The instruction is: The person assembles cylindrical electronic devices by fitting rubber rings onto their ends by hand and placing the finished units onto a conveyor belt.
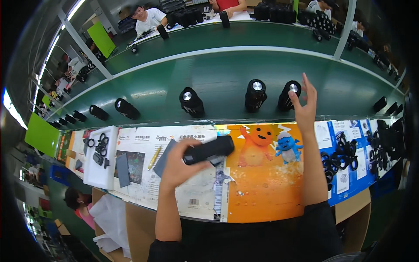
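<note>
A black cylindrical speaker [209,149] lies on its side in the grip of my left hand [179,163], held over the white printed sheet on the bench. My right hand [305,105] reaches over the green belt with fingers spread. Its thumb is at the silver-topped end of an upright black speaker [286,100]; whether they touch I cannot tell. Just left of that one stands another speaker [255,98], and farther left a third [192,104] leans a little.
More speakers [126,109] line the green belt [152,87]. A white foam tray [99,170] with black rings, a grey pad [123,170] and a yellow pen [154,158] lie left. Black rings [345,155] cover the blue sheet at right. Across the belt, people [150,19] sit working.
</note>
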A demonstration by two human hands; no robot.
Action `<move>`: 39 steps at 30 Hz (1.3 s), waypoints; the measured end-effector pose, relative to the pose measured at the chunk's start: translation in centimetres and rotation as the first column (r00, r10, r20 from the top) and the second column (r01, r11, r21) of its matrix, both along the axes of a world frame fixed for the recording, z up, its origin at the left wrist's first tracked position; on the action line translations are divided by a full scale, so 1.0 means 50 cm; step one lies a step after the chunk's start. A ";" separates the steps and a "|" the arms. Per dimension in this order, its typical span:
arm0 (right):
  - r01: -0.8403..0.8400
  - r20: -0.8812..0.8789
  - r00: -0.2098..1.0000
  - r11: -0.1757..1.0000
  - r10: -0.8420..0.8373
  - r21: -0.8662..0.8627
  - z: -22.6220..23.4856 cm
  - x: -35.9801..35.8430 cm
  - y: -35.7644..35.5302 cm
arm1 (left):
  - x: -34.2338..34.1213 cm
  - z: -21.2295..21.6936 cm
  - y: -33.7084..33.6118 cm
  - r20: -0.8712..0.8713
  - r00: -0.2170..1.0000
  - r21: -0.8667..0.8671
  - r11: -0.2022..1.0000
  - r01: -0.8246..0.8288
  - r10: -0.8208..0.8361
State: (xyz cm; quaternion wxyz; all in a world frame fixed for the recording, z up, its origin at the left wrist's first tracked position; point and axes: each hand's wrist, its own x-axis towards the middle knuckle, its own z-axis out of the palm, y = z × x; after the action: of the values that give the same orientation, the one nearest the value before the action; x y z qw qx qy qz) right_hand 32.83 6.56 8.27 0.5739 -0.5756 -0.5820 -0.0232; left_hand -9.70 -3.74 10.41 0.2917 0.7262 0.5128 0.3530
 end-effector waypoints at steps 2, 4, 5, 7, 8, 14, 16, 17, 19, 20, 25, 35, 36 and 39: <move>0.043 0.098 0.994 0.998 -0.039 -0.046 -0.021 0.028 0.024 | -0.038 0.015 0.038 0.073 0.987 0.193 0.969 -0.154 0.142; 0.078 0.076 0.995 0.970 -0.062 -0.229 -0.059 0.030 0.052 | -0.072 0.036 0.086 0.131 0.943 0.229 0.917 -0.327 0.304; 0.082 0.066 0.995 0.971 -0.068 -0.226 -0.072 0.032 0.056 | -0.096 0.037 0.119 0.171 0.916 0.260 0.880 -0.398 0.364; 0.159 0.154 0.981 0.944 -0.118 -0.290 -0.084 0.044 0.055 | -0.124 0.068 0.181 -0.053 0.893 0.253 0.871 -0.420 0.446; 0.129 0.126 0.988 0.933 -0.091 -0.337 -0.066 0.039 0.058 | -0.174 0.058 0.218 -0.243 0.861 0.511 0.813 -0.279 0.448; 0.083 0.091 0.994 0.951 -0.059 -0.297 0.000 0.052 -0.010 | -0.205 0.052 0.352 -0.544 0.781 0.292 0.942 -0.166 0.307; 0.030 0.079 0.997 0.969 -0.011 -0.245 0.036 0.033 -0.058 | -0.223 0.035 0.367 -0.565 0.788 0.233 0.964 -0.132 0.244; -0.031 0.064 0.997 0.981 0.044 -0.191 0.057 0.019 -0.088 | -0.232 0.026 0.368 -0.563 0.789 0.227 0.964 -0.137 0.245; -0.096 0.029 0.994 0.981 0.102 -0.169 0.091 -0.021 -0.147 | -0.245 0.008 0.352 -0.509 0.814 0.294 0.945 -0.141 0.279; -0.171 -0.011 0.985 0.970 0.172 -0.172 0.098 -0.037 -0.169 | -0.240 -0.001 0.336 -0.453 0.844 0.293 0.942 -0.161 0.285; -0.510 -0.267 0.848 0.840 0.457 -0.183 0.084 -0.099 -0.267 | -0.045 -0.023 0.177 0.048 0.942 0.584 0.756 -0.297 0.333; -0.722 -0.291 0.690 0.657 0.663 -0.216 -0.044 -0.262 -0.271 | 0.204 -0.176 -0.005 0.737 0.655 -0.163 0.898 0.409 -0.165; -0.638 -0.144 0.767 0.721 0.625 -0.270 -0.055 -0.270 -0.277 | 0.201 -0.178 -0.007 0.757 0.640 -0.164 0.910 0.382 -0.132; -0.801 -0.612 0.571 0.536 0.547 -0.268 -0.091 -0.299 -0.310 | 0.207 -0.176 -0.024 0.912 0.347 -0.322 0.906 0.274 0.219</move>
State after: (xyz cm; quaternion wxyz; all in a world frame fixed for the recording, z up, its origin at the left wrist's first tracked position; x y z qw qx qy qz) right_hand 17.91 -8.96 3.73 0.4751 -0.4139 -0.5925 0.5019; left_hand 0.63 -4.94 1.62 0.6866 0.3192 0.3032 0.5786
